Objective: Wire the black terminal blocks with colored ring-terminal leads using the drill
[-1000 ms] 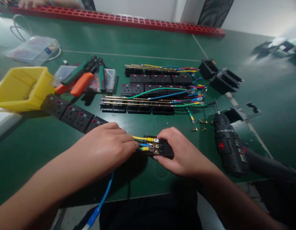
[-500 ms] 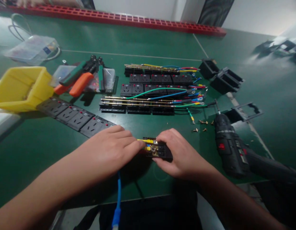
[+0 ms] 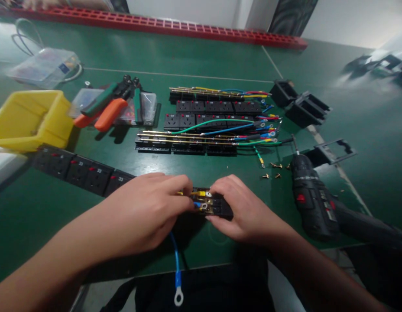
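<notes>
My left hand [image 3: 149,203] is closed, its thumb and index finger pinched on a blue wire [image 3: 175,249]. The wire's free end hangs below the hand and ends in a ring terminal [image 3: 178,297]. Another ring terminal [image 3: 205,206] sits at the fingertips, over the brass contacts of a black socket block [image 3: 217,209]. Beside it lies a yellow-sleeved terminal [image 3: 202,193]. My right hand [image 3: 243,208] grips the block's right end between thumb and fingers. Under my left hand a row of black sockets [image 3: 80,169] with red marks runs off to the left.
Several wired socket strips [image 3: 188,143] lie beyond my hands. A power drill [image 3: 313,203] and small brass screws [image 3: 265,176] are to the right. On the left are a yellow bin [image 3: 32,123] and orange-green crimping pliers [image 3: 110,115] on a clear case.
The socket row has swung, its left end coming lower and nearer me. The hanging wire end has moved right and up, and its ring now shows. My left fingertips have shifted slightly left.
</notes>
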Available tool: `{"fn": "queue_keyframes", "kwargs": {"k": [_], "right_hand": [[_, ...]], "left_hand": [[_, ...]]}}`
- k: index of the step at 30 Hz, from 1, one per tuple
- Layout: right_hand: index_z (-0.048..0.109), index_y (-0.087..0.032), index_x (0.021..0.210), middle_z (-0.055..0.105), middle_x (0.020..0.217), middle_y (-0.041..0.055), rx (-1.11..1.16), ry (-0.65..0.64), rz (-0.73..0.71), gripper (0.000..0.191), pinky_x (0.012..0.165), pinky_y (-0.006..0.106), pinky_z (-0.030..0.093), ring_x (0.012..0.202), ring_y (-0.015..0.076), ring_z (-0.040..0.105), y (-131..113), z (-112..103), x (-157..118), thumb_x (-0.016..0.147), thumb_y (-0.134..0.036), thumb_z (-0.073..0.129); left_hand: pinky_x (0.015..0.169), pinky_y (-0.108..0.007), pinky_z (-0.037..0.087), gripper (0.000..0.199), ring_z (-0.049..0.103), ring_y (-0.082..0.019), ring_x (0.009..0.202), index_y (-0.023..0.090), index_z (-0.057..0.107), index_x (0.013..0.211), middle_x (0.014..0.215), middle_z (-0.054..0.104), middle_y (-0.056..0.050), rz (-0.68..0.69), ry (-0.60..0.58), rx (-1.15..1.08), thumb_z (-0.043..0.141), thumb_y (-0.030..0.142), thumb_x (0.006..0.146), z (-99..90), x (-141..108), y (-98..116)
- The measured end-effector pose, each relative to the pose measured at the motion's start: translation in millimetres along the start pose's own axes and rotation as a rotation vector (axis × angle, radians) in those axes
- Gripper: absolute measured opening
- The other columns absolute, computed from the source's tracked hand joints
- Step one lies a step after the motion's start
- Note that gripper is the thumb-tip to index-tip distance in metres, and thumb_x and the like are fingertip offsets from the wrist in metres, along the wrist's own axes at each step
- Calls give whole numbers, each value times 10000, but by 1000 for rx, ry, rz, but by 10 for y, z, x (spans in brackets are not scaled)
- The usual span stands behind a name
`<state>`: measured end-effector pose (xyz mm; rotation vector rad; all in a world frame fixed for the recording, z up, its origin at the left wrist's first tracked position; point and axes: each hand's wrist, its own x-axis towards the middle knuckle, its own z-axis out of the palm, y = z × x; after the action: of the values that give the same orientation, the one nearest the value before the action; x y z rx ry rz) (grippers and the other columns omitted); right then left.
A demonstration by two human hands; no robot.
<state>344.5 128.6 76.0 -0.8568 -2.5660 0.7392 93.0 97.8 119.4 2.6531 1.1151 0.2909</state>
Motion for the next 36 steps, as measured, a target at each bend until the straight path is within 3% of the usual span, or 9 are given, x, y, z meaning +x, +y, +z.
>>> {"fn": "queue_keyframes", "kwargs": {"k": [6, 11, 18, 22, 27, 36], "right_hand": [[526, -174, 1081, 596, 1044, 57, 9, 2, 5, 314, 865, 343, 419, 963, 197, 498, 9, -6, -4, 846, -299, 691], [525, -177, 1087, 595, 1056, 54, 6, 3, 4, 316, 862, 338, 420, 966, 193, 498, 11, 5, -6, 849, -305, 689], [522, -177, 1088, 590, 1044, 48, 4, 16, -8, 324, 873, 341, 425, 963, 190, 493, 23, 22, -13, 846, -308, 693], [528, -178, 1087, 593, 1039, 48, 5, 7, 0, 316, 877, 347, 426, 964, 192, 493, 28, 19, -12, 838, -291, 687], [535, -178, 1092, 595, 1052, 49, 16, -7, 25, 320, 877, 352, 429, 975, 197, 492, 15, 11, -5, 834, -291, 686], [532, -179, 1058, 593, 1027, 46, 23, 8, 9, 303, 847, 336, 420, 951, 189, 494, 18, 12, -5, 833, -294, 699]], "left_hand": [[760, -368, 386, 127, 525, -215, 835, 224, 644, 920, 865, 613, -27, -88, -89, 58, 523, 260, 936, -21, -34, -25], [769, -402, 344, 75, 509, -240, 858, 240, 648, 928, 932, 610, -27, -86, -46, 200, 635, 302, 889, -28, -66, 26], [695, -387, 276, 101, 484, -226, 752, 228, 621, 803, 789, 571, -6, -18, 5, 377, 695, 173, 846, 115, -17, 92], [683, -375, 267, 126, 492, -208, 748, 229, 616, 772, 786, 582, 6, 14, -44, 255, 716, 241, 848, 142, -11, -12], [733, -363, 304, 97, 521, -187, 799, 248, 670, 900, 854, 629, 16, 0, -78, 79, 600, 295, 948, 35, -27, -84], [781, -349, 340, 179, 549, -184, 813, 243, 694, 1035, 874, 685, -1, 1, -6, -46, 522, 273, 999, -65, -44, -111]]}}
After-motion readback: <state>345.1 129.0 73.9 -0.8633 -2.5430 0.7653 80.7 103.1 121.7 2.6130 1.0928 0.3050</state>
